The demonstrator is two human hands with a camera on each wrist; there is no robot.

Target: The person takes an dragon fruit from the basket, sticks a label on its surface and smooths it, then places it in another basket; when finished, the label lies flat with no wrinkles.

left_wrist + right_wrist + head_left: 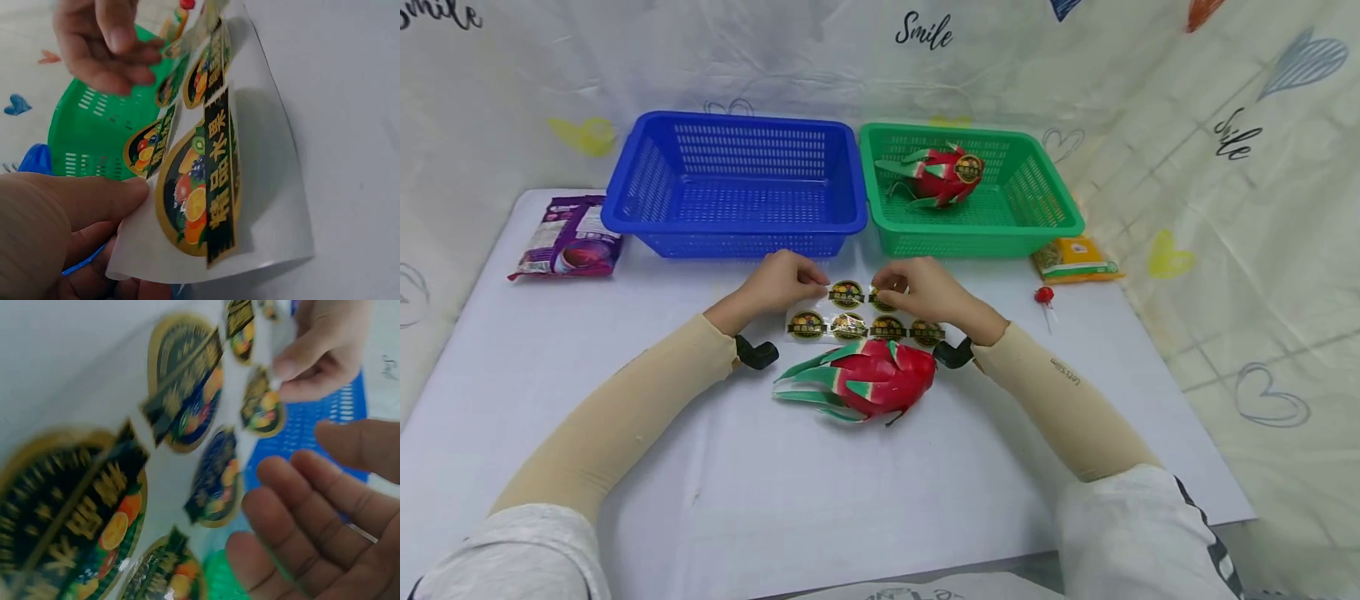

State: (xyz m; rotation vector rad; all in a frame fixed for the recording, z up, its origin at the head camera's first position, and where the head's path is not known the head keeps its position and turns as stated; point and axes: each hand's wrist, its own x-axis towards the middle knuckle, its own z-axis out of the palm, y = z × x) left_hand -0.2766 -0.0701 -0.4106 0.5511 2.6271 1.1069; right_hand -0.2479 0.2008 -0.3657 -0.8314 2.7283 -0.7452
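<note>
A sheet of fruit stickers [850, 325], black ovals edged in gold, is raised over the table in the head view. My left hand [777, 285] pinches its edge between thumb and fingers; the left wrist view shows the thumb on the sheet's face. At the sheet's other end is my right hand [931, 292], its fingers loosely bent. In the right wrist view the right thumb [359, 447] stands apart from the fingers, with nothing between them. Just in front of the sheet lies a red dragon fruit [880, 379] with green leaf tips, pointing left.
Behind are a blue basket [733, 227] and a green basket [977, 242] with another dragon fruit [936, 177] bearing a round sticker. A purple packet [568, 237] lies left; a yellow packet [1075, 258] and red lollipop [1044, 296] lie right.
</note>
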